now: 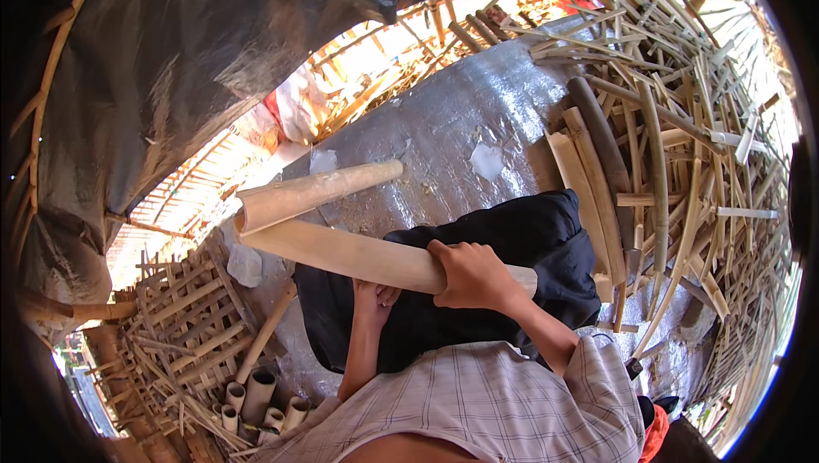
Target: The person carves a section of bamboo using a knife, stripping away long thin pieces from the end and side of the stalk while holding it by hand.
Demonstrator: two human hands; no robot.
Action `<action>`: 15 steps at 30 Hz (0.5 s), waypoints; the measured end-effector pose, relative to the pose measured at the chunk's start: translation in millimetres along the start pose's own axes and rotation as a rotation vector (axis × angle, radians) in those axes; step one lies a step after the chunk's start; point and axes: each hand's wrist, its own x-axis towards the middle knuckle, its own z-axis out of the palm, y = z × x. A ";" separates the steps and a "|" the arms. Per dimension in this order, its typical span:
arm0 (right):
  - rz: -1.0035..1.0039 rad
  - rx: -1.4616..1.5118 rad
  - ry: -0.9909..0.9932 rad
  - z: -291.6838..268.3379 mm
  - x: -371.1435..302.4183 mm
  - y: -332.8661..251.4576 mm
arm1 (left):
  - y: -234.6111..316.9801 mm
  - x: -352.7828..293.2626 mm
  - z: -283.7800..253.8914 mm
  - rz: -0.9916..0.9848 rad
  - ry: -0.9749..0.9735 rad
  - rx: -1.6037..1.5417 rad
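A long pale bamboo piece (341, 251) lies slantwise across my lap, over bunched black cloth (546, 232). My right hand (474, 275) is wrapped over its right part from above, and a short end sticks out past the wrist. Below its lower edge, my left hand (375, 297) has its fingers curled against the piece; part of that hand is hidden behind the bamboo. The far left end meets a second bamboo piece (324, 194), which rests on the grey sheet and points away to the right.
Split bamboo strips and poles (674, 156) are heaped along the right. The grey plastic sheet (444, 122) covers the floor ahead. At lower left are a bamboo lattice (192, 318) and several upright bamboo tubes (258, 395). A dark tarp (188, 53) hangs at upper left.
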 end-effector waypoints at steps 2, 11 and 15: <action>-0.032 -0.048 0.057 -0.1 -1.7 -15.6 | 9.8 -1.8 -12.1 0.033 -0.043 -0.005; -0.006 -0.201 0.188 46.0 3.5 -50.9 | 41.3 11.8 -84.1 -0.068 -0.334 0.078; 0.018 -0.275 0.157 66.0 2.7 -67.2 | 39.4 15.7 -110.4 -0.117 -0.380 0.038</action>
